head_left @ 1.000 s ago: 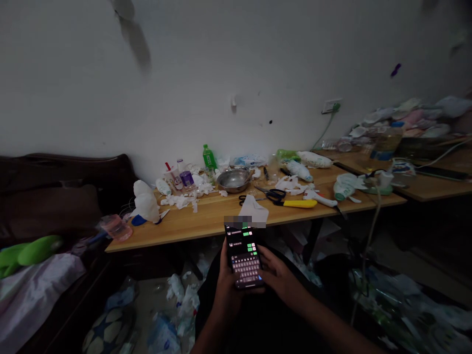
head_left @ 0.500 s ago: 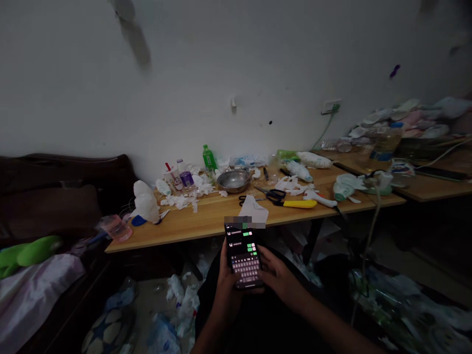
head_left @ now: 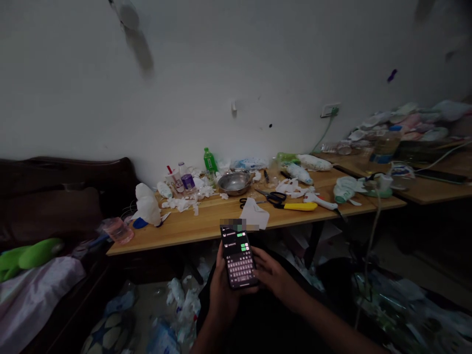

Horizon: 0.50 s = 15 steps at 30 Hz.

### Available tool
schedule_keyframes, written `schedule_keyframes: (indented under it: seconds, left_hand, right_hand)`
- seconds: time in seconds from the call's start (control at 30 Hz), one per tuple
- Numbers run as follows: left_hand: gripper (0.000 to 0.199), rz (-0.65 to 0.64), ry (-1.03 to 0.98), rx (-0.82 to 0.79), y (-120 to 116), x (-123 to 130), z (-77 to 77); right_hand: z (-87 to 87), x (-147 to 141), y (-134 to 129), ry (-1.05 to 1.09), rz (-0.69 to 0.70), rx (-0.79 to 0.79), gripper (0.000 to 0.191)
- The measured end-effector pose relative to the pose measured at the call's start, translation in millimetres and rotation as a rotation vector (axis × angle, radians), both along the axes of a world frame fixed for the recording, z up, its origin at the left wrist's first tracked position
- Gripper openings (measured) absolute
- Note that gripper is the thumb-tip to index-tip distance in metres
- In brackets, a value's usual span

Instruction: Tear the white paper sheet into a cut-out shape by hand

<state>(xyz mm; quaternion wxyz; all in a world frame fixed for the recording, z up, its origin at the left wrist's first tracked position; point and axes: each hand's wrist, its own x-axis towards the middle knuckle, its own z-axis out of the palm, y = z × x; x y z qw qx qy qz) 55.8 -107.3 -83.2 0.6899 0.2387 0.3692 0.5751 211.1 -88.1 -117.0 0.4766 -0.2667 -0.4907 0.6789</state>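
Observation:
A smartphone point(head_left: 241, 268) with a lit screen is held upright in front of my lap, its on-screen keyboard showing below chat bubbles. My left hand point(head_left: 223, 290) wraps round its left side and lower back. My right hand point(head_left: 276, 275) is at its right edge, fingers curled against the side and thumb by the keyboard's lower right. Just beyond the phone, a white sheet of tissue point(head_left: 255, 213) hangs over the front edge of the wooden table point(head_left: 165, 233). Behind it lie black-handled scissors point(head_left: 275, 196) and a yellow-handled tool point(head_left: 300, 206).
A metal bowl point(head_left: 235, 183), green bottle point(head_left: 210, 160), purple-labelled bottle point(head_left: 187, 179) and torn tissue crowd the table. A white handheld device point(head_left: 320, 200) trails a cable at the right. Plastic waste point(head_left: 180, 300) covers the floor; a dark wooden bed point(head_left: 55, 206) stands at left.
The phone has shifted slightly left in my hands. My left thumb has moved off the keyboard, and my right thumb has drawn back towards the phone's edge.

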Motion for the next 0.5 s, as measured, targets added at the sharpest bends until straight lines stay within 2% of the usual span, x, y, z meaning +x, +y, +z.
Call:
schedule_keyframes:
  seconds: [0.1,0.2,0.23,0.37,0.5]
  left_hand:
    - [0.062,0.062,0.028,0.030,14.1,-23.3,4.7]
    - [0.056,0.087,0.163,0.044,41.5,-69.5,10.4]
    - [0.051,0.115,0.267,0.016,52.8,-87.6,12.4]
    - [0.041,0.111,0.427,-0.105,100.1,-151.4,16.8]
    - [0.030,0.220,0.652,-0.159,133.9,-184.3,12.3]
  right_hand:
    - [-2.0,1.6,-0.6,0.044,-0.011,-0.054,0.056]
    - [-5.7,9.1,0.3,-0.041,-0.122,-0.028,0.052]
    - [-7.0,12.0,1.3,-0.089,-0.160,-0.016,0.050]
    - [-11.1,18.5,6.6,-0.197,-0.249,-0.015,0.050]
    - [-13.5,16.5,6.6,-0.258,-0.279,-0.012,0.050]
